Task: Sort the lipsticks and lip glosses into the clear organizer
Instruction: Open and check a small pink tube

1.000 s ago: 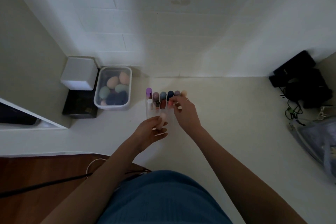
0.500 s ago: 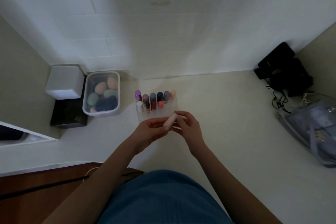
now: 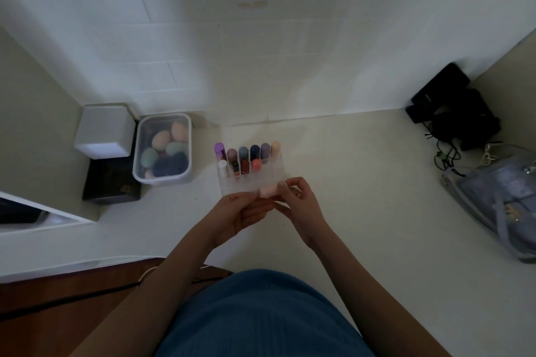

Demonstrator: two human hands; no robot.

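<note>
A cream countertop (image 3: 362, 182) held the clear organizer (image 3: 249, 174), its far rows filled with upright lipsticks. Just in front of it, the left hand (image 3: 235, 214) and right hand (image 3: 301, 209) together pinched a pale pink lipstick tube (image 3: 267, 191) by its ends.

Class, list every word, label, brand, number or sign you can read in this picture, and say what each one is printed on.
No text can be read anywhere.
Black box by the wall: a small pale mark, too small and blurred to read.
Black box under the white cube: a faint gold mark, unreadable.
Tubes in the clear organizer and the pink tube held by the left hand and right hand: no print visible.
</note>
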